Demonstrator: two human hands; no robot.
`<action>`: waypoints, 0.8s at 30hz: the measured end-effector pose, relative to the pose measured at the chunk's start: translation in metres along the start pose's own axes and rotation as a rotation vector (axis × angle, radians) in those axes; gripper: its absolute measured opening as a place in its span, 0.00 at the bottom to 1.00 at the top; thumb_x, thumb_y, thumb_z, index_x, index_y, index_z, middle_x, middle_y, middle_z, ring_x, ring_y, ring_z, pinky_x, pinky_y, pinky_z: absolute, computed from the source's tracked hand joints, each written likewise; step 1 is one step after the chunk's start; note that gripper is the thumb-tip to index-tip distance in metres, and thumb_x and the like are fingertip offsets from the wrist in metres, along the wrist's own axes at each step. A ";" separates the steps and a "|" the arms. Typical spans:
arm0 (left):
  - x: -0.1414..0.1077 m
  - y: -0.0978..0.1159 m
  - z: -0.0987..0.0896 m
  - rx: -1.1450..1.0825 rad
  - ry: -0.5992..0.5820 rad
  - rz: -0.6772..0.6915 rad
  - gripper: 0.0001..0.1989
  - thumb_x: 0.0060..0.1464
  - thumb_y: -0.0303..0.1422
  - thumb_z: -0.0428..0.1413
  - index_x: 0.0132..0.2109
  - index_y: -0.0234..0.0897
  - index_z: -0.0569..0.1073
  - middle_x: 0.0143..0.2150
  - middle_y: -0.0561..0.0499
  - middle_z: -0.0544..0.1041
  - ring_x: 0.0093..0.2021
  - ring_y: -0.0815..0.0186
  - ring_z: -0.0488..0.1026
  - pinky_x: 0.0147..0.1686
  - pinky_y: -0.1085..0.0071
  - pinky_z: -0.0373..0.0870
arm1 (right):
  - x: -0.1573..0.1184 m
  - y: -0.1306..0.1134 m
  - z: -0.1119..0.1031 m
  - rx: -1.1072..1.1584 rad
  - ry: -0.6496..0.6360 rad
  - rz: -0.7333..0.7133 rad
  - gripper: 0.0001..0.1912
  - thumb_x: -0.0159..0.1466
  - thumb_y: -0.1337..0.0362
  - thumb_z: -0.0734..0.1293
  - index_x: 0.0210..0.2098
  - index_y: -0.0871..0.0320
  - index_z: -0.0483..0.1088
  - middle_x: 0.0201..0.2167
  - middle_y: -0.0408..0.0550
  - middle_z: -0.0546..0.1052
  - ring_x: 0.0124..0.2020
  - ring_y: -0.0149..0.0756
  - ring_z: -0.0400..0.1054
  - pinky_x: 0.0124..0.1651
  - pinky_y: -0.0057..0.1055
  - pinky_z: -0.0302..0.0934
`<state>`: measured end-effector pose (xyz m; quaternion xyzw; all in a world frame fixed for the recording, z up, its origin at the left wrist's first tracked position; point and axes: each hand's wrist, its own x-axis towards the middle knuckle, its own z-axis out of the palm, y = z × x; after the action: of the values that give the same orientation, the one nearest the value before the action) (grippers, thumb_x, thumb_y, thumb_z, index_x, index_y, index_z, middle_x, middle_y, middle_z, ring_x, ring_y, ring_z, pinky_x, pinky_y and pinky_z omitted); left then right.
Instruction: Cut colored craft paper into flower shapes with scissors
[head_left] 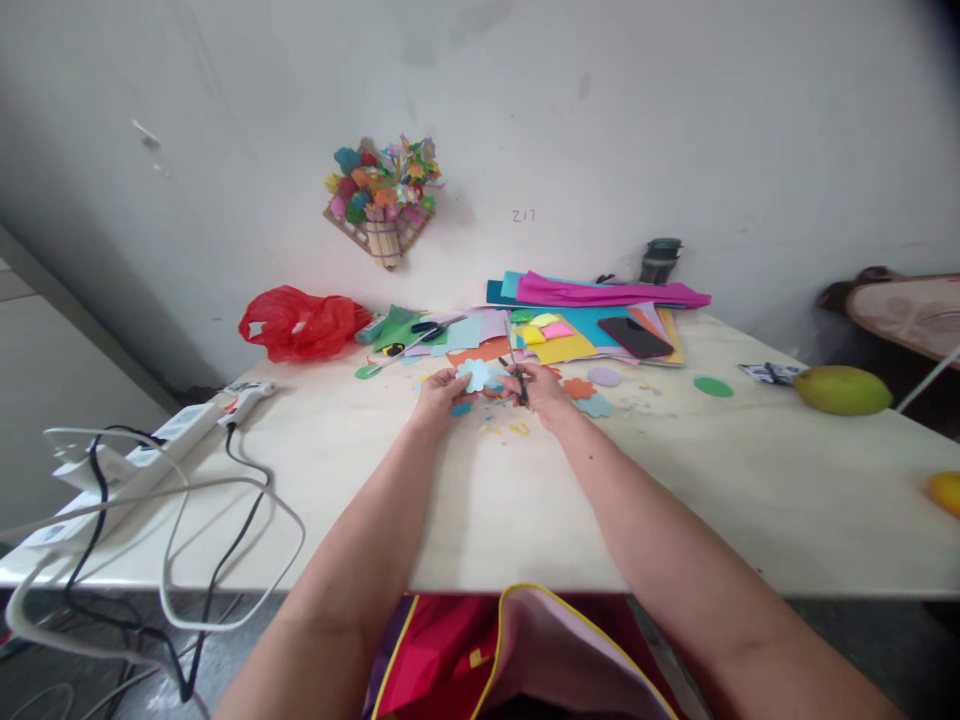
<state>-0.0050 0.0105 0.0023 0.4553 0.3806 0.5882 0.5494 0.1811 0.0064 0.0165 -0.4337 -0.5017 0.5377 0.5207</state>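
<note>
My left hand (pixel 441 393) pinches a light blue scalloped paper flower (pixel 475 375) at its left edge, above the pale table. My right hand (pixel 541 390) is closed round the dark handles of a pair of scissors (pixel 520 384), whose blades point up and away, just right of the flower. Another light blue paper piece shows between the two hands. Orange paper flowers (pixel 578 388) and a blue paper flower (pixel 596 405) lie right of my right hand. Small yellow scraps (pixel 519 429) are scattered below the hands.
Behind the hands lie paper sheets (pixel 566 345), a phone (pixel 635 337) and black-handled scissors (pixel 427 328). A red plastic bag (pixel 304 323) sits back left. Power strips (pixel 142 470) with loose cables occupy the left side. A green-yellow fruit (pixel 843 390) rests at the right.
</note>
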 end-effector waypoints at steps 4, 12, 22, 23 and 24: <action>0.000 0.000 0.000 -0.008 0.023 -0.001 0.19 0.35 0.31 0.71 0.31 0.33 0.70 0.25 0.55 0.74 0.25 0.71 0.74 0.29 0.73 0.75 | 0.000 -0.001 -0.002 -0.005 -0.015 -0.015 0.17 0.48 0.61 0.76 0.33 0.59 0.70 0.19 0.41 0.73 0.17 0.27 0.62 0.15 0.22 0.46; 0.001 -0.002 -0.001 -0.005 -0.006 -0.019 0.20 0.36 0.31 0.71 0.35 0.34 0.70 0.27 0.55 0.76 0.28 0.69 0.77 0.34 0.70 0.76 | -0.003 -0.006 -0.006 0.005 -0.010 0.031 0.15 0.51 0.58 0.75 0.35 0.59 0.73 0.21 0.41 0.73 0.18 0.26 0.62 0.17 0.23 0.46; -0.002 -0.001 0.001 -0.070 -0.093 -0.033 0.26 0.35 0.29 0.71 0.42 0.34 0.70 0.29 0.53 0.78 0.29 0.68 0.77 0.34 0.70 0.76 | -0.007 -0.006 -0.006 -0.059 -0.041 0.089 0.11 0.58 0.59 0.72 0.34 0.62 0.73 0.15 0.43 0.71 0.12 0.26 0.61 0.11 0.21 0.42; -0.002 -0.001 0.001 -0.080 -0.104 -0.040 0.26 0.35 0.29 0.70 0.43 0.33 0.70 0.29 0.53 0.78 0.29 0.68 0.77 0.34 0.69 0.76 | -0.008 -0.007 -0.006 -0.081 -0.033 0.099 0.11 0.58 0.60 0.72 0.34 0.62 0.73 0.14 0.42 0.70 0.12 0.25 0.60 0.11 0.20 0.42; -0.003 -0.001 0.002 -0.089 -0.116 -0.048 0.26 0.36 0.28 0.70 0.44 0.33 0.70 0.29 0.53 0.78 0.30 0.67 0.77 0.35 0.69 0.77 | -0.009 -0.008 -0.006 -0.099 -0.024 0.107 0.10 0.58 0.61 0.72 0.34 0.62 0.73 0.13 0.41 0.69 0.11 0.24 0.58 0.11 0.20 0.41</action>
<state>-0.0033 0.0073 0.0019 0.4546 0.3325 0.5640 0.6039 0.1885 -0.0021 0.0232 -0.4785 -0.5101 0.5443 0.4631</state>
